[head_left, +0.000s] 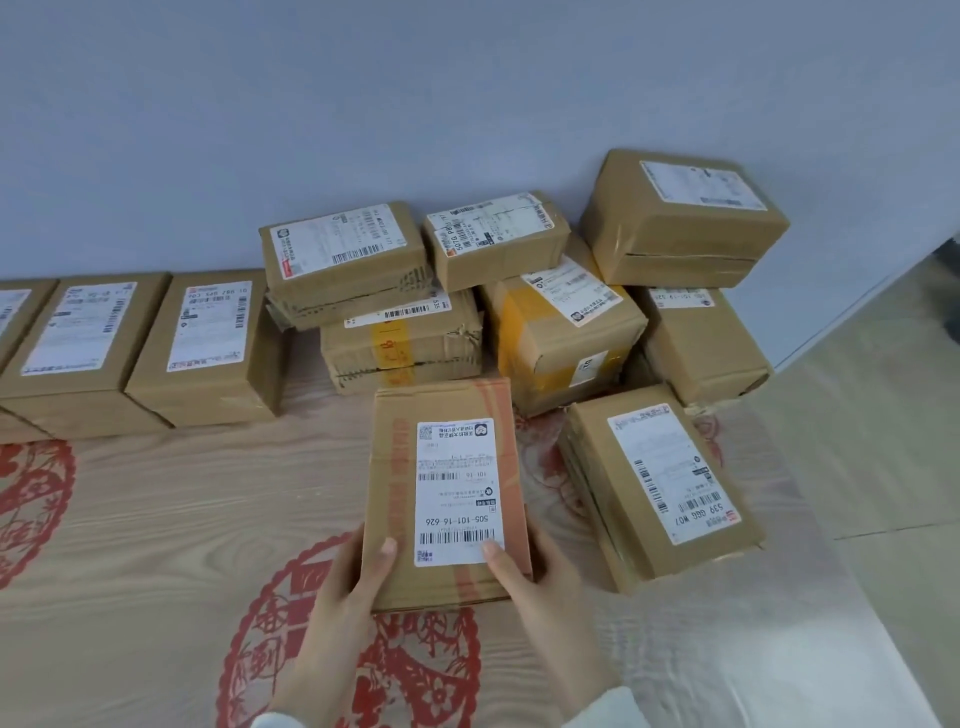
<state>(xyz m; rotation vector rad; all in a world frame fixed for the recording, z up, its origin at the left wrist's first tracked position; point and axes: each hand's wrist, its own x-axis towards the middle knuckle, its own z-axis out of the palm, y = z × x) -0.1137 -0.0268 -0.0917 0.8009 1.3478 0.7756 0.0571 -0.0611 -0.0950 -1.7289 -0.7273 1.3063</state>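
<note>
A flat cardboard parcel (395, 488) with a white shipping label and red tape lies in front of me on the wood-grain table (156, 519). My left hand (343, 597) grips its near left corner, thumb on top. My right hand (540, 587) grips the near right corner, thumb pressed on the label's barcode. Both wear pale sleeves.
A row of labelled boxes (208, 343) runs along the grey wall at the left. A loose pile of several parcels (561, 332) is stacked behind the held one. Another parcel (654, 483) lies just right of it. The table's right edge drops to a pale floor (883, 441).
</note>
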